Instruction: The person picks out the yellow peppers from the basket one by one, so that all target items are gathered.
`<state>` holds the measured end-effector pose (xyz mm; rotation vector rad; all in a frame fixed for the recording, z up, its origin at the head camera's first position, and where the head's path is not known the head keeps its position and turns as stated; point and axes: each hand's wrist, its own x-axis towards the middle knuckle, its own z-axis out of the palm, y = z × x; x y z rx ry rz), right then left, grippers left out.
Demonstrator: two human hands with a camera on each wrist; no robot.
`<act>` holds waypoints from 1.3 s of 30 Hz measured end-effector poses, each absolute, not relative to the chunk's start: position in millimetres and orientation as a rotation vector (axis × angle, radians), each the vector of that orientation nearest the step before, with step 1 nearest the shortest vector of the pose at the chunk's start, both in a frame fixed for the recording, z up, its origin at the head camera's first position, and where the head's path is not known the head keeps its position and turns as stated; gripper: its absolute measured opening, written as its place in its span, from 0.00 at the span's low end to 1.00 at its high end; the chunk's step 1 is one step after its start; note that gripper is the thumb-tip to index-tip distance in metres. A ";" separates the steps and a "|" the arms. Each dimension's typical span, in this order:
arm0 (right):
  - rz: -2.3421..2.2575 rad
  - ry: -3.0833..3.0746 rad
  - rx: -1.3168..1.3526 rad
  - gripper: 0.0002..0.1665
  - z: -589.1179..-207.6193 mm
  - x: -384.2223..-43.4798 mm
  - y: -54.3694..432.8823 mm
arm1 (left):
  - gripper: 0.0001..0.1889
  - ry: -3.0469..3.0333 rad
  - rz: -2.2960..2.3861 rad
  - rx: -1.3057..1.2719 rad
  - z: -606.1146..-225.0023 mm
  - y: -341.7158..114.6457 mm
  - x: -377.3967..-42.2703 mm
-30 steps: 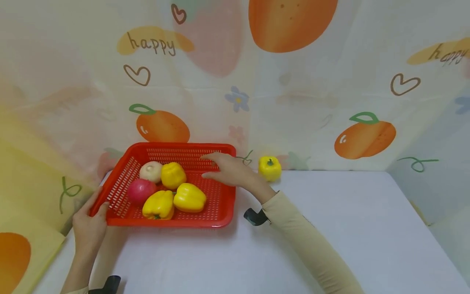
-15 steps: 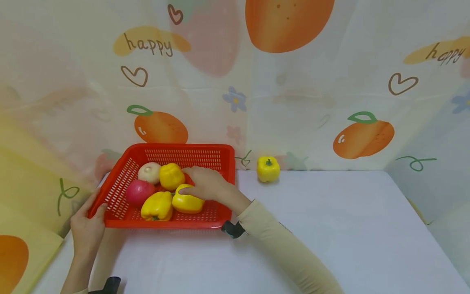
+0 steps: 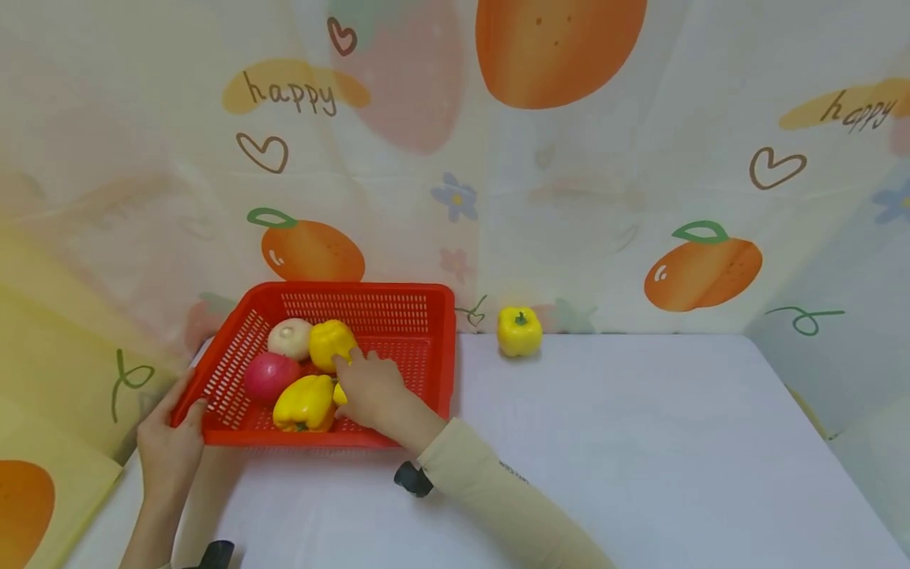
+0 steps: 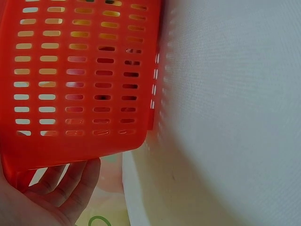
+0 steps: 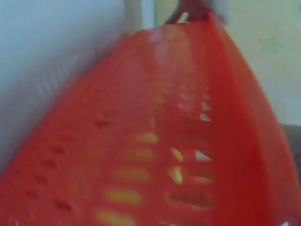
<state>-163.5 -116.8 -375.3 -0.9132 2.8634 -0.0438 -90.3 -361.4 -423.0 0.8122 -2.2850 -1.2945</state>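
In the head view, a red plastic basket (image 3: 242, 437) holds a white onion (image 3: 290, 340), a pink round fruit or vegetable (image 3: 272, 378) and several yellow bell peppers. My left hand (image 3: 171, 438) grips the basket's left end at the rim; the left wrist view has its fingers (image 4: 77, 186) under that rim. Inside the basket, my right hand (image 3: 373, 393) curls over the front-right yellow bell pepper (image 3: 340, 394), thumb on the near side and bent fingers beyond. Most of that pepper is hidden. Its neighbours are the rear pepper (image 3: 332, 345) and the front-left pepper (image 3: 304, 404).
Another yellow bell pepper (image 3: 520, 332) stands on the white table (image 3: 640, 442) right of the basket, near the back edge. A cloth (image 3: 569, 197) printed with fruit hangs behind. In the right wrist view, the blurred basket wall (image 5: 117, 108) hides the right hand.
My right hand has come from above the basket's right side, down and left, onto the front-right pepper. The left hand keeps its grip on the basket.
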 end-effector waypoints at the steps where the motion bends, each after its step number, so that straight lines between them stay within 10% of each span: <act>1: 0.022 2.883 -0.904 0.48 -378.1 -162.0 -119.6 | 0.25 -2.284 -1.299 0.813 -423.0 -361.5 -90.5; 16: 0.344 2.967 -0.737 0.37 -395.7 -162.9 -135.6 | 0.24 -2.269 -1.290 0.782 -426.1 -353.4 -88.7; 39: -0.472 2.874 -0.794 0.48 -383.3 -169.8 -93.0 | 0.25 -2.276 -1.302 0.813 -421.9 -358.3 -88.9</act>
